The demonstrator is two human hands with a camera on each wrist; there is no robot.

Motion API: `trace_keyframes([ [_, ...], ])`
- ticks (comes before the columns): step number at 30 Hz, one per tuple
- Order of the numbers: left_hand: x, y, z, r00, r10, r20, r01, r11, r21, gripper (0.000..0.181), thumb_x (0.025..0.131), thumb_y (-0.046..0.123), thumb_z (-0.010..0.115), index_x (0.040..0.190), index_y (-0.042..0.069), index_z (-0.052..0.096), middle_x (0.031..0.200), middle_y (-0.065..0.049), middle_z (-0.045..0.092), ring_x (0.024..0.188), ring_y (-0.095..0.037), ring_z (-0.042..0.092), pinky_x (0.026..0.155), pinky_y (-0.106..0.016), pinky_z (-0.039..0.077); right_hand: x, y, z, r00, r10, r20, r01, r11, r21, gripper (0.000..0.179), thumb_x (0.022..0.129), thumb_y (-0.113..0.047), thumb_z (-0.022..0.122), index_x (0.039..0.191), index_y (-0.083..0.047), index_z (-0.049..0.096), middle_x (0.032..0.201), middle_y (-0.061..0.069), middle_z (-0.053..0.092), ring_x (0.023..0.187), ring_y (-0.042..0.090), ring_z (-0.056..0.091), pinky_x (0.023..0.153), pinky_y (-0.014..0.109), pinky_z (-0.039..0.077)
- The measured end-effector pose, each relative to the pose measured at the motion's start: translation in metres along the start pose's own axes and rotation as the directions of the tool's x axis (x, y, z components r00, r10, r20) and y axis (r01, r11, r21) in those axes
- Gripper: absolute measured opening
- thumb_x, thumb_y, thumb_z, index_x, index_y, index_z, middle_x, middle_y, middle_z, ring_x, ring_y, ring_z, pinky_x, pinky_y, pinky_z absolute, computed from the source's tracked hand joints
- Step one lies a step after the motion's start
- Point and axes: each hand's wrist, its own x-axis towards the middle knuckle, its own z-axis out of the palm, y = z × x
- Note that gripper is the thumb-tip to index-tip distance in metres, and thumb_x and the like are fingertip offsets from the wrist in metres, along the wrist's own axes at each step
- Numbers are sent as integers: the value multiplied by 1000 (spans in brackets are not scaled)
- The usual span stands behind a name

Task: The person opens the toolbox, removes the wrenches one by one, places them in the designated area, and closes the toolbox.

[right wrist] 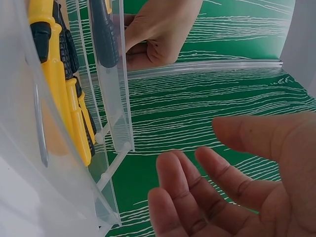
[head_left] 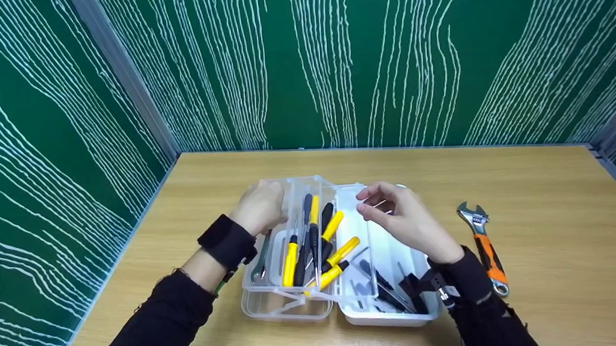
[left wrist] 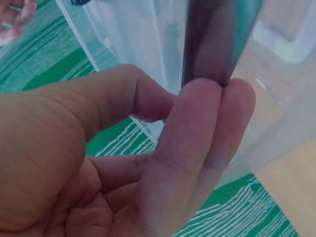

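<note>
My left hand (head_left: 261, 205) is at the far left of the clear upper tray (head_left: 285, 288) of a toolbox. In the left wrist view, its thumb and fingers pinch the flat, shiny handle of a metal wrench (left wrist: 210, 44). The wrench's other end (head_left: 260, 267) lies low in the tray. Beside it are several yellow-and-black screwdrivers (head_left: 290, 262). My right hand (head_left: 404, 215) hovers over the white toolbox base (head_left: 392, 320), fingers loosely bent and holding nothing. In the right wrist view its fingers (right wrist: 170, 173) stand apart from the tray.
An adjustable wrench (head_left: 486, 253) with an orange-and-black handle lies on the wooden table (head_left: 557, 232), right of the toolbox. Several dark tools (head_left: 393, 293) lie inside the white base. Green walls with white lines (head_left: 365, 57) stand behind and at the sides.
</note>
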Motion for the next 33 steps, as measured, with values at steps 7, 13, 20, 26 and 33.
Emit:
trace_keyframes([
  [7,-2,0,-5,999,-26,43,26,1000,13,10,93,-3,74,102,-1,75,95,-14,70,60,-20,68,47,-24,56,0,-2,1,1000,2,15,-2,1000,8,24,105,-20,71,121,-3,70,105,12,76,93,33,73,78,22,57],
  [13,-3,-1,-8,996,-59,67,58,998,10,13,94,-3,74,106,-2,75,99,-16,73,63,-21,71,49,-23,57,-1,-5,3,1000,2,28,-3,1000,22,26,105,-22,71,123,-3,69,107,12,75,94,30,73,80,22,57],
  [20,-9,-6,-12,995,-59,83,63,997,-48,3,95,1,73,94,2,76,80,-8,64,62,-20,67,51,-22,51,0,-8,6,999,3,45,-4,1000,20,25,105,-21,70,123,-4,68,110,13,75,97,32,73,83,25,58],
  [26,-16,-9,-18,1000,-12,25,14,997,-82,10,97,10,77,94,2,71,65,0,42,56,-18,53,50,-23,41,0,-9,11,998,-6,70,5,1000,4,22,105,-20,71,123,-7,69,108,9,76,97,30,73,84,26,58],
  [33,-26,-11,-23,998,25,-61,-32,993,-111,14,97,12,77,93,1,69,68,-3,51,57,-17,53,51,-23,42,-6,-11,12,995,-37,91,36,999,9,25,105,-20,71,123,-3,69,107,8,76,96,24,72,85,25,58],
])
